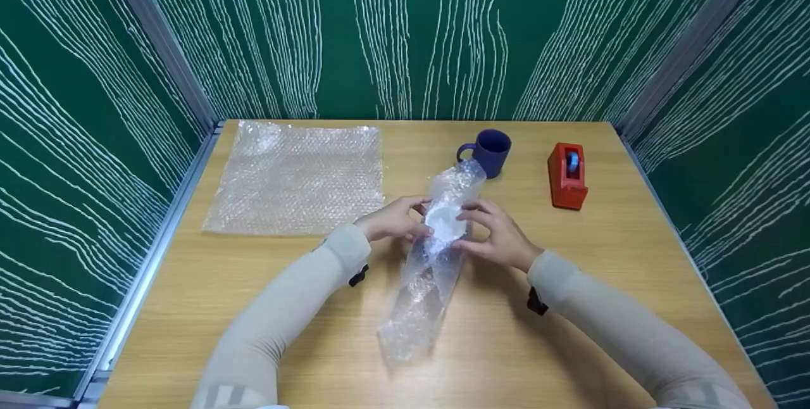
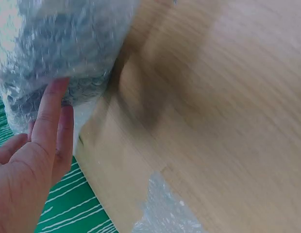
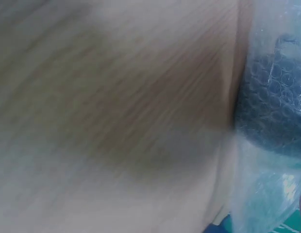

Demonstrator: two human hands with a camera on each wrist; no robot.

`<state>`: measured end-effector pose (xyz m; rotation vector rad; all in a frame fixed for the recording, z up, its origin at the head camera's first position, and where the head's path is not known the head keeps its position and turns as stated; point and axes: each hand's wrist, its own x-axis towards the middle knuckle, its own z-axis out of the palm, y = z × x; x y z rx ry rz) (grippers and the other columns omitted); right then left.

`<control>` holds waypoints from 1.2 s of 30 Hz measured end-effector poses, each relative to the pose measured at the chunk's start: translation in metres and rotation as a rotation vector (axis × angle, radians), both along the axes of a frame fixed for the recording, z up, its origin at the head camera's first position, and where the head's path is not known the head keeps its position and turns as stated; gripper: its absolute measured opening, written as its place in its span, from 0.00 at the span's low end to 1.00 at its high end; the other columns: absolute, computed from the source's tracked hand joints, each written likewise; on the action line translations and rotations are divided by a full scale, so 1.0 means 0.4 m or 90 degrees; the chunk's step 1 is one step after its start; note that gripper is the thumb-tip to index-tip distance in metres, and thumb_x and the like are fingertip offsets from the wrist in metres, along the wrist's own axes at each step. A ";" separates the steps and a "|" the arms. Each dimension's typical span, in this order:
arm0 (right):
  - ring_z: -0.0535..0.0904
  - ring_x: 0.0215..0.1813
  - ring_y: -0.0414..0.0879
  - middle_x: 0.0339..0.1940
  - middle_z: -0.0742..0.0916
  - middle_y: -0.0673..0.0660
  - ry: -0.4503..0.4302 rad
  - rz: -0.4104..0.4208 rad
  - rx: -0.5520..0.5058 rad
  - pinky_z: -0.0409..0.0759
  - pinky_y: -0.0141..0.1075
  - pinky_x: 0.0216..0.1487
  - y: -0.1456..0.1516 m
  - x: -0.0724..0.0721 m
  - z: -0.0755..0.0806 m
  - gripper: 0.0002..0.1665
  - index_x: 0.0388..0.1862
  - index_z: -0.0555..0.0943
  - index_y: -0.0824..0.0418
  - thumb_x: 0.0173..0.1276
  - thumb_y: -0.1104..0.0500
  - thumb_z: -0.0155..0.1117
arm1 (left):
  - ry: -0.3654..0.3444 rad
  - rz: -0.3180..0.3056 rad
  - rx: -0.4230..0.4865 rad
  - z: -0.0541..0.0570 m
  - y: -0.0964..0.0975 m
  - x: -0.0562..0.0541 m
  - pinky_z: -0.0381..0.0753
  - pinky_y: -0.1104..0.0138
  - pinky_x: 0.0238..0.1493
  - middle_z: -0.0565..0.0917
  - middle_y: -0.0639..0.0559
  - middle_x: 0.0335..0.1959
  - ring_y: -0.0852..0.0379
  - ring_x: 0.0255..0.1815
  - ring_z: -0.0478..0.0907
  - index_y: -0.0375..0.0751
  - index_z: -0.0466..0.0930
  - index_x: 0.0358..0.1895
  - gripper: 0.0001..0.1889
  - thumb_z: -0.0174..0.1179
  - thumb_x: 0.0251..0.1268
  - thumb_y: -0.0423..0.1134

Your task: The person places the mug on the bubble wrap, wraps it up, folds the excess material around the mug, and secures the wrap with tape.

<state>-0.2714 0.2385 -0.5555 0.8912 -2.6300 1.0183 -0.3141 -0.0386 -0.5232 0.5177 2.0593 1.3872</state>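
Note:
A bundle of bubble wrap point(image 1: 444, 224) lies at mid-table, wrapped around an object with a pale, round top. Loose ends of the wrap stretch away towards the back and towards the front. My left hand point(image 1: 397, 218) holds the bundle from the left side, its fingers against the wrap in the left wrist view. From the right, my right hand point(image 1: 498, 236) grips it with thumb and fingers. Through the bubbles in the right wrist view a dark body point(image 3: 272, 104) shows; its kind is unclear. Only a sliver of the right hand appears there.
A flat sheet of bubble wrap point(image 1: 300, 181) lies at the back left. Just behind the bundle stands a dark purple mug point(image 1: 491, 154), its handle to the left. A red tape dispenser point(image 1: 567, 178) sits at the right. Green walls with white lines enclose the wooden table point(image 1: 557, 358).

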 end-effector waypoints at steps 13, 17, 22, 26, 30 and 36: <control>0.85 0.63 0.68 0.67 0.85 0.73 -0.231 -0.154 -0.210 0.83 0.61 0.69 -0.046 -0.015 -0.014 0.29 0.74 0.77 0.72 0.80 0.59 0.68 | -0.027 0.037 0.007 -0.016 0.003 0.013 0.89 0.55 0.61 0.59 0.35 0.84 0.43 0.60 0.84 0.44 0.56 0.88 0.49 0.72 0.66 0.33; 0.85 0.64 0.67 0.70 0.83 0.73 -0.262 -0.167 -0.246 0.84 0.54 0.67 -0.061 -0.020 -0.020 0.34 0.79 0.73 0.71 0.79 0.60 0.68 | -0.007 0.031 0.016 -0.032 0.001 0.005 0.74 0.47 0.80 0.51 0.41 0.91 0.33 0.86 0.60 0.46 0.58 0.88 0.49 0.73 0.66 0.35; 0.83 0.67 0.68 0.70 0.82 0.75 -0.293 -0.203 -0.272 0.84 0.50 0.69 -0.073 -0.020 -0.026 0.35 0.79 0.71 0.74 0.79 0.60 0.68 | 0.032 0.015 0.043 -0.047 0.005 0.003 0.60 0.49 0.88 0.56 0.42 0.90 0.38 0.91 0.51 0.45 0.60 0.87 0.47 0.72 0.66 0.34; 0.80 0.71 0.69 0.72 0.81 0.75 -0.292 -0.212 -0.300 0.79 0.56 0.76 -0.078 -0.021 -0.036 0.35 0.78 0.71 0.76 0.80 0.61 0.68 | 0.042 0.002 0.066 -0.053 0.011 0.000 0.63 0.51 0.87 0.60 0.42 0.89 0.40 0.90 0.55 0.41 0.63 0.85 0.45 0.70 0.64 0.33; 0.74 0.77 0.70 0.74 0.79 0.76 -0.304 -0.207 -0.333 0.73 0.59 0.80 -0.079 -0.024 -0.046 0.36 0.79 0.69 0.76 0.79 0.62 0.68 | 0.027 -0.003 0.087 -0.059 0.017 -0.003 0.72 0.55 0.81 0.66 0.39 0.86 0.43 0.82 0.69 0.43 0.66 0.84 0.44 0.68 0.61 0.32; 0.66 0.85 0.69 0.82 0.72 0.74 -0.336 -0.176 -0.358 0.63 0.57 0.87 -0.081 -0.026 -0.053 0.39 0.83 0.64 0.74 0.81 0.61 0.65 | 0.007 -0.007 0.116 -0.079 0.025 -0.012 0.79 0.60 0.72 0.73 0.39 0.79 0.51 0.66 0.78 0.43 0.68 0.83 0.43 0.65 0.58 0.31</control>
